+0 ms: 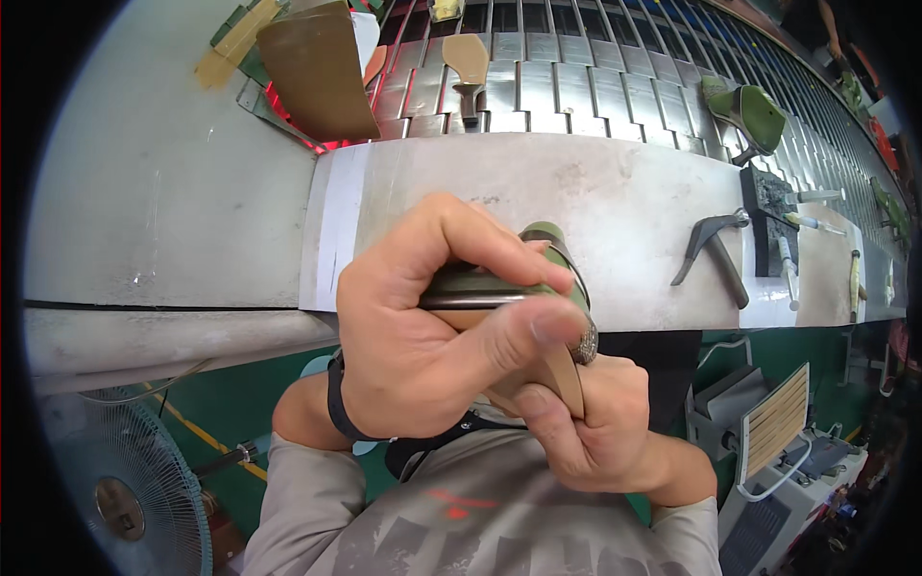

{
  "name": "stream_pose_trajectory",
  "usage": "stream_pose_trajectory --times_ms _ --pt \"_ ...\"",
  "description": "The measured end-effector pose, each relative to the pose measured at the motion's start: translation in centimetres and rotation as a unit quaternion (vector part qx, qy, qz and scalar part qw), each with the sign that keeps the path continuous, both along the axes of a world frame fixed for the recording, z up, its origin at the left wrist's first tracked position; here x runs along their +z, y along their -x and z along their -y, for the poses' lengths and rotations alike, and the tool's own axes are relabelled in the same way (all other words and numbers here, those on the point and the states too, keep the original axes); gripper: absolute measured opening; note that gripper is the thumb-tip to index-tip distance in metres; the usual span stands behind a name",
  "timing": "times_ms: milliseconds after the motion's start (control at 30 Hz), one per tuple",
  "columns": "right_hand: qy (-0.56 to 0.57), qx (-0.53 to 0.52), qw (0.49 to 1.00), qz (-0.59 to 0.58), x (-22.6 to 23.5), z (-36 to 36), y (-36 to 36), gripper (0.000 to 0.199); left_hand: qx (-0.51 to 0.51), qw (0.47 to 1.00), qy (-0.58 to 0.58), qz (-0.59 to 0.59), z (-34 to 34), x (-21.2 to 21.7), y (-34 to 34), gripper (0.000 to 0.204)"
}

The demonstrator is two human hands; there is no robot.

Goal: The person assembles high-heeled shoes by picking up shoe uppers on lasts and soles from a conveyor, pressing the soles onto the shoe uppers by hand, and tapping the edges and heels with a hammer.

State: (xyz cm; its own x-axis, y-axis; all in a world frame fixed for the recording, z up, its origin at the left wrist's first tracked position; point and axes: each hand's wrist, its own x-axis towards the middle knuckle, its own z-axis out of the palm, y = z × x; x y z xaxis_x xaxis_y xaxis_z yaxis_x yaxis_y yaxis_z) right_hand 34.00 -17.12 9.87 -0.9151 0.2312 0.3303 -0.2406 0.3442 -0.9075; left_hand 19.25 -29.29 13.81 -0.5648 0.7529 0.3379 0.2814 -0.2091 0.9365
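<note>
Between my two hands is a green heeled shoe [461,284] with a tan sole and a glittery ornament by a strap. My left hand [423,317] curls over it from the left, with thumb and forefinger closed near the strap. From below on the right, my right hand [595,427] grips the tan end of the shoe, thumb pressed on it. The fingers hide much of the shoe, so its exact pose is hard to tell. It is held above the near edge of the pale worktable [615,206].
A hammer [715,250] lies right of my hands, beside a black block [765,216] and several syringes [788,274]. Past the table runs a metal slat conveyor [547,91] carrying a green shoe [754,117] and a tan-soled one [468,72]. A fan [125,504] stands at lower left.
</note>
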Motion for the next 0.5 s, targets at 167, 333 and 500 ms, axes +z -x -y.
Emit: stream_pose_trajectory --times_ms 167,333,500 --pt "0.014 0.027 0.999 -0.015 -0.1 -0.7 0.7 0.018 0.078 0.997 0.014 0.026 0.2 0.0 0.4 0.025" --pt "-0.006 0.012 1.000 -0.028 -0.1 -0.4 1.3 0.013 0.143 0.982 -0.008 -0.127 0.5 -0.9 1.1 0.028" --pt "-0.004 -0.026 0.999 -0.026 0.2 0.1 1.5 0.013 0.172 0.939 0.059 -0.293 0.4 -0.2 0.4 0.047"
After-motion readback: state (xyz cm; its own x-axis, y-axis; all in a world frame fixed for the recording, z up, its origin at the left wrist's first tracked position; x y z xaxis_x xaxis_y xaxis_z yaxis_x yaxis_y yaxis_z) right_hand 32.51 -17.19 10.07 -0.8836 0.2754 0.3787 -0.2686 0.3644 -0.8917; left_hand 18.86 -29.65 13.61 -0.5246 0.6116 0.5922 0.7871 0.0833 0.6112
